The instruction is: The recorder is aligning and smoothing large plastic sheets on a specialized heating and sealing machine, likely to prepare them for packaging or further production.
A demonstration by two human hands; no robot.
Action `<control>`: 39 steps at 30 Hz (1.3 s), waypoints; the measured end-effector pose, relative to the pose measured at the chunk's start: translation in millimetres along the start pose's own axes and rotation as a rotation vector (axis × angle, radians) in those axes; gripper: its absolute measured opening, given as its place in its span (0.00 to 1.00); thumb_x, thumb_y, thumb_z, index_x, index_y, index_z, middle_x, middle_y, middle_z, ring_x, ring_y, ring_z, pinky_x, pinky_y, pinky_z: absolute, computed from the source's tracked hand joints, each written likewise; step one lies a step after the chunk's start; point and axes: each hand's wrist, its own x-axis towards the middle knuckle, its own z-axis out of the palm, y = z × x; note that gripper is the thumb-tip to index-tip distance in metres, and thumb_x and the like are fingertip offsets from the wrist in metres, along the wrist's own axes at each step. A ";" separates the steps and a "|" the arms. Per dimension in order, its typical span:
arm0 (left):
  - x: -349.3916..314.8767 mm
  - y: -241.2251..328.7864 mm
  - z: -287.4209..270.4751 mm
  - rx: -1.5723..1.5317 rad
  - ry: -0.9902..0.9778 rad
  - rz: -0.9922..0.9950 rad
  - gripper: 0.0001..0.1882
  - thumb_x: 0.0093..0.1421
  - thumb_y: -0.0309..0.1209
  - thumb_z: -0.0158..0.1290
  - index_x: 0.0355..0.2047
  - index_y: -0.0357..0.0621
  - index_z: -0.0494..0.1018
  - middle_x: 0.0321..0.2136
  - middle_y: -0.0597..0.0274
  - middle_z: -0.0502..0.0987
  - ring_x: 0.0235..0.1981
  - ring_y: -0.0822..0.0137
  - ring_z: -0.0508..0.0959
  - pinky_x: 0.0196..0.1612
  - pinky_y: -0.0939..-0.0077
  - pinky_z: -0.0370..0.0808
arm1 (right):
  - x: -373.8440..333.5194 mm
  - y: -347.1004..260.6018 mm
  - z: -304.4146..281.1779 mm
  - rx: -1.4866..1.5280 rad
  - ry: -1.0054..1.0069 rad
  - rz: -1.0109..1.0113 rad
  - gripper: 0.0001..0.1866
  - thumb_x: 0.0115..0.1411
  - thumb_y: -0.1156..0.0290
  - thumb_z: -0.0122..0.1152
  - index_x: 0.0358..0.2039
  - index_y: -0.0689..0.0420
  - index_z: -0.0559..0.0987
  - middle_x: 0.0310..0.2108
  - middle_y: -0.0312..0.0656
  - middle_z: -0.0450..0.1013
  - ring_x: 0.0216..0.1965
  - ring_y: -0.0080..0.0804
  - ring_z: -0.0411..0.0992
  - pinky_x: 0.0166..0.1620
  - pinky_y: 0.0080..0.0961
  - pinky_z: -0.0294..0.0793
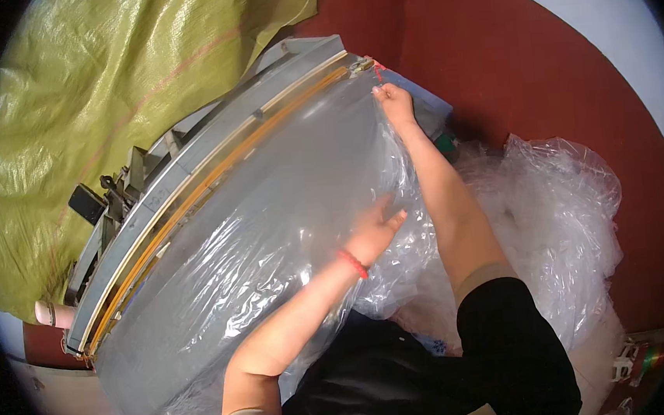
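Clear plastic film [235, 266] is spread over a grey work surface, with creases that catch the light. At the surface's far right corner, my right hand [397, 106] is closed in a pinch on the film, which hangs in folds below the fingers. My left hand [373, 234], with a red bracelet at the wrist, is over the film nearer to me. Its thumb stands apart and the fingers are stretched out, partly smeared by motion; nothing shows in it. A long metal bar machine [188, 163] with an orange-brown strip runs along the surface's far edge.
Crumpled clear plastic [551, 214] is heaped at the right. A yellow-green woven sheet [105, 93] hangs behind the machine. A red and white wall [508, 61] stands at the far right. A black box-shaped part [87, 204] sticks out behind the bar.
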 end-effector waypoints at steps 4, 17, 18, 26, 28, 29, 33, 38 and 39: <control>3.0 -44.4 36.8 0.411 0.403 0.259 0.30 0.51 0.37 0.54 0.50 0.33 0.59 0.45 0.52 0.68 0.47 0.64 0.67 0.48 0.71 0.64 | 2.3 2.3 -3.3 0.042 0.017 -0.010 0.13 0.52 0.64 0.55 0.21 0.62 0.71 0.15 0.45 0.65 0.19 0.28 0.61 0.27 0.26 0.63; -24.4 -91.7 22.9 0.350 0.116 0.154 0.33 0.50 0.39 0.56 0.51 0.37 0.56 0.51 0.52 0.61 0.48 0.62 0.65 0.45 0.72 0.66 | 1.5 0.1 3.9 0.000 0.006 -0.018 0.11 0.52 0.66 0.55 0.23 0.63 0.73 0.16 0.41 0.68 0.20 0.26 0.63 0.28 0.25 0.64; -23.6 -90.1 24.0 0.298 0.138 0.109 0.36 0.49 0.41 0.56 0.53 0.37 0.53 0.49 0.51 0.63 0.46 0.60 0.67 0.44 0.71 0.67 | 2.4 1.3 2.6 0.075 0.009 0.001 0.11 0.53 0.66 0.55 0.23 0.63 0.73 0.16 0.40 0.69 0.20 0.25 0.63 0.28 0.25 0.64; -124.7 30.8 -29.1 0.196 -0.503 0.622 0.09 0.53 0.33 0.51 0.31 0.42 0.74 0.36 0.58 0.73 0.40 0.59 0.72 0.45 0.62 0.65 | 9.3 12.1 -11.7 0.049 -0.047 0.065 0.11 0.53 0.65 0.55 0.22 0.60 0.73 0.16 0.32 0.66 0.20 0.18 0.60 0.26 0.20 0.62; -173.6 67.2 -70.5 -0.120 -0.471 0.621 0.10 0.53 0.35 0.51 0.29 0.41 0.74 0.38 0.59 0.72 0.44 0.58 0.69 0.46 0.58 0.64 | -0.1 0.1 4.4 -0.059 -0.025 -0.037 0.11 0.52 0.66 0.56 0.22 0.61 0.73 0.17 0.36 0.68 0.21 0.22 0.62 0.29 0.23 0.64; -227.0 49.9 -88.8 -0.605 -0.352 0.467 0.13 0.53 0.36 0.51 0.34 0.40 0.72 0.42 0.57 0.69 0.49 0.57 0.64 0.49 0.58 0.61 | -6.8 -8.1 14.2 -0.073 -0.021 -0.080 0.11 0.52 0.66 0.56 0.23 0.61 0.73 0.18 0.39 0.68 0.22 0.24 0.63 0.30 0.24 0.65; -339.3 15.6 -131.9 -0.813 0.027 0.302 0.18 0.53 0.37 0.51 0.41 0.40 0.67 0.48 0.56 0.64 0.54 0.55 0.58 0.53 0.58 0.56 | 0.8 4.9 2.9 -0.159 -0.070 -0.122 0.11 0.55 0.65 0.50 0.30 0.59 0.76 0.28 0.43 0.73 0.31 0.28 0.69 0.38 0.26 0.67; -542.8 16.2 -238.6 -0.117 0.558 0.068 0.25 0.52 0.38 0.50 0.48 0.42 0.59 0.52 0.57 0.58 0.56 0.56 0.55 0.55 0.59 0.53 | 7.6 26.5 6.1 -0.209 -0.068 -0.176 0.11 0.54 0.64 0.53 0.30 0.59 0.75 0.26 0.37 0.73 0.28 0.24 0.67 0.35 0.23 0.66; -569.8 8.6 -238.0 0.003 0.635 0.020 0.26 0.52 0.38 0.50 0.49 0.42 0.58 0.53 0.57 0.57 0.56 0.57 0.54 0.56 0.60 0.52 | 11.2 22.6 2.7 -0.254 -0.070 -0.151 0.11 0.54 0.64 0.53 0.29 0.59 0.75 0.24 0.36 0.72 0.27 0.23 0.66 0.35 0.22 0.65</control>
